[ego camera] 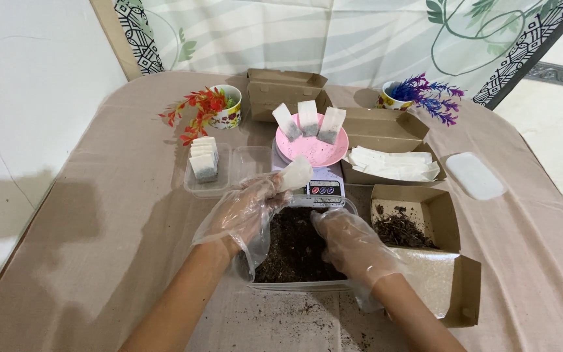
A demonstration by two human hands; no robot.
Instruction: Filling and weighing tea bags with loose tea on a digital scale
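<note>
My left hand (245, 210), in a clear plastic glove, holds a small white paper sachet (294, 175) above a clear plastic tub (301, 284) filled with dark loose tea leaves (294, 248). My right hand (350, 241), also gloved, reaches down into the dark leaves with its fingers bent; whether it grips any is hidden. Just behind the tub stands a small digital scale (324, 186) carrying a pink plate (311, 148) with three filled sachets (307, 120) leaning on its rim.
A clear tray (226, 173) at the left holds filled sachets (203, 160). Cardboard boxes hold empty sachets (392, 163) and dark leaves (402, 229). A closed box (285, 91), two cups of artificial flowers (219, 107) (418, 94) and a white lid (476, 175) stand around. Crumbs lie by the tub.
</note>
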